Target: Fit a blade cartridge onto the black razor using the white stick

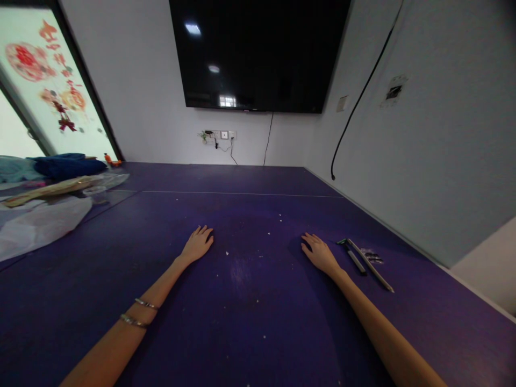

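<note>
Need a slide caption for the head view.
Left hand and right hand rest on a purple table, a stick and slim tool beside the right.

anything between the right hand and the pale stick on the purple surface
Yes: the green-tipped tool lies between the right hand and the pale stick, on the side of the stick nearer the hand.
</note>
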`<state>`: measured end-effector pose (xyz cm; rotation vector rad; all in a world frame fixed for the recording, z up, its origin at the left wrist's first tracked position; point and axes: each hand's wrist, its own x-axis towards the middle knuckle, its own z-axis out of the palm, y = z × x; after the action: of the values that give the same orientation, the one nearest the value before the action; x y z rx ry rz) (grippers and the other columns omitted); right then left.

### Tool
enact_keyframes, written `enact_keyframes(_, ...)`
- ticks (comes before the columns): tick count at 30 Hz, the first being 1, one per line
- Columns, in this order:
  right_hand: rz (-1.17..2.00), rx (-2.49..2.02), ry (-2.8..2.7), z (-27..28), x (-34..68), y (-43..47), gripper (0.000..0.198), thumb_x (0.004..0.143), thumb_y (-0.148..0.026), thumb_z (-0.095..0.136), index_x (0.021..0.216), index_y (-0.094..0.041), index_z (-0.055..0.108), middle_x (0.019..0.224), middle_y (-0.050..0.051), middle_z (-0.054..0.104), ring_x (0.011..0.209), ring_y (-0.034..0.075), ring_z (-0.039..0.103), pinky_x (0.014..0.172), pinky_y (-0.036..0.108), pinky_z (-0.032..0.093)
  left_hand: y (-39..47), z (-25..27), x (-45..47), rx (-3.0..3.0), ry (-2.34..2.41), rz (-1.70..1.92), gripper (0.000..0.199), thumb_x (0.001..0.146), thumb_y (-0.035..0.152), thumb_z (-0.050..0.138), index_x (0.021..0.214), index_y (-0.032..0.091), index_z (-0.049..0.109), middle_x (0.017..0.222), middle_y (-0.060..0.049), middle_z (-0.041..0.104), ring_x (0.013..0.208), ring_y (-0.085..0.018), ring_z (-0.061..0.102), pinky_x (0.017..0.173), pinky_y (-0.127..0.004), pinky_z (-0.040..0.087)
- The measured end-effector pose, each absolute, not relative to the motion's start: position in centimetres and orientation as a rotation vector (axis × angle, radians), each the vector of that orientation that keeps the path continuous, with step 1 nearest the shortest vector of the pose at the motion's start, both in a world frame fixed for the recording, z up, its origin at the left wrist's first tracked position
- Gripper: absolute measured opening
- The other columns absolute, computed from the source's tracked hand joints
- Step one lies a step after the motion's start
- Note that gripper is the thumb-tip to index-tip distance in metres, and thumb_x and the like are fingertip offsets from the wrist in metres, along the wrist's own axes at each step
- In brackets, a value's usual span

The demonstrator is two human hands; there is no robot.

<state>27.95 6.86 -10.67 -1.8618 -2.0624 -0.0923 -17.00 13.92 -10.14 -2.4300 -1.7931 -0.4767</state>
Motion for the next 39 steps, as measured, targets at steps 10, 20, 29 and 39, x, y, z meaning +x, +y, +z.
enact_keyframes(10,-0.084,-1.851,-2.050,-10.6,27.8,6.8,0.045,0.088,-0.037,0.036,0.124,-0.015,0.053,0.134,0.012,0.047,0.128,0.028,0.036,0.103,0.042,0.033,14.0,-10.4,-17.2,-2.432,-1.773,-0.536,0.047,0.087,0.036,0.033,0.123,0.014,0.051,0.133,-0.012,0.048,0.130,-0.027,0.033,0.106,-0.045,0.027)
enact_keyframes(20,-0.097,-1.855,-2.081,-10.6,27.9,6.7,0.047,0.089,-0.037,0.034,0.125,-0.014,0.052,0.135,0.012,0.046,0.129,0.028,0.035,0.101,0.042,0.035,13.5,-9.9,-16.9,-2.480,-1.781,-0.565,0.046,0.087,0.035,0.031,0.123,0.015,0.050,0.134,-0.011,0.048,0.131,-0.025,0.032,0.107,-0.045,0.024)
enact_keyframes(29,-0.087,-1.825,-2.056,-10.8,28.1,6.9,0.046,0.088,-0.036,0.036,0.123,-0.013,0.054,0.133,0.013,0.048,0.128,0.028,0.036,0.101,0.044,0.034,13.2,-9.6,-16.7,-2.458,-1.782,-0.517,0.046,0.088,0.034,0.031,0.124,0.012,0.050,0.134,-0.013,0.047,0.131,-0.025,0.033,0.106,-0.045,0.025)
enact_keyframes(39,-0.096,-1.755,-1.840,-7.7,29.6,6.5,0.039,0.082,-0.027,0.044,0.112,-0.010,0.061,0.115,0.015,0.062,0.107,0.024,0.057,0.093,0.034,0.043,13.2,-9.5,-16.7,-2.470,-1.772,-0.475,0.046,0.088,0.034,0.029,0.124,0.014,0.049,0.134,-0.011,0.048,0.130,-0.023,0.033,0.108,-0.043,0.024)
